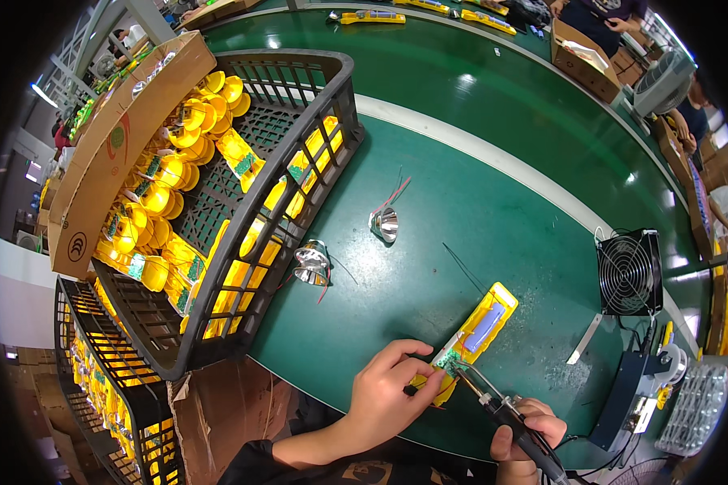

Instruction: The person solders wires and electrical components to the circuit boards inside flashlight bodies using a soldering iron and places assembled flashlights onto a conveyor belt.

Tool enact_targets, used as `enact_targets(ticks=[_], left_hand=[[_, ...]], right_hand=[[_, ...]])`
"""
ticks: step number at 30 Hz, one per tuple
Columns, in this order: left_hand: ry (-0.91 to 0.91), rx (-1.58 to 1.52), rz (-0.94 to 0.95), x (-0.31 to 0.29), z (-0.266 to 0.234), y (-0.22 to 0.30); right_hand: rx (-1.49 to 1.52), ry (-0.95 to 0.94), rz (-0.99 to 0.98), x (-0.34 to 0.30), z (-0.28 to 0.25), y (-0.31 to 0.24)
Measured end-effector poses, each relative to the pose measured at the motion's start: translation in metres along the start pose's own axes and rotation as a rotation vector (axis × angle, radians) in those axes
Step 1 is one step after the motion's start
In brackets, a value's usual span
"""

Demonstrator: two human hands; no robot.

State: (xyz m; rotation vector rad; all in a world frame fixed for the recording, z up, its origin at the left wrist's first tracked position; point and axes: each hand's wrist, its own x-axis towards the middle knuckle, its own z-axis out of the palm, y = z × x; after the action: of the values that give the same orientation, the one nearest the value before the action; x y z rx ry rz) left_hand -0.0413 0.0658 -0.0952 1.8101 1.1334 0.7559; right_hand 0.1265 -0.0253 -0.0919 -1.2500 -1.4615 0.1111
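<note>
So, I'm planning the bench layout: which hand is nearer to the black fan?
Right. The right hand, holding the soldering iron, is below and left of the black fan in view; the left hand is farther left, at the yellow casing.

green worktable [340, 323] | white rail [493, 158] | glossy green conveyor [429, 85] | lit lamp [44, 95]

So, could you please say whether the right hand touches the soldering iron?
Touching: the head view shows the right hand closed around the soldering iron.
</note>
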Motion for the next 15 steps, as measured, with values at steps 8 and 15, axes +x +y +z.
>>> enact_targets(ticks=[8, 15], left_hand=[[0.030, -0.001, 0.018, 0.0002, 0.0008, 0.0002], [0.027, -0.017, -0.002, 0.0004, 0.0006, 0.0014]], right_hand=[[0.025, 0.013, 0.005, 0.0005, -0.0001, 0.0002], [0.030, -0.033, 0.036, 0.0006, -0.0013, -0.0010]])
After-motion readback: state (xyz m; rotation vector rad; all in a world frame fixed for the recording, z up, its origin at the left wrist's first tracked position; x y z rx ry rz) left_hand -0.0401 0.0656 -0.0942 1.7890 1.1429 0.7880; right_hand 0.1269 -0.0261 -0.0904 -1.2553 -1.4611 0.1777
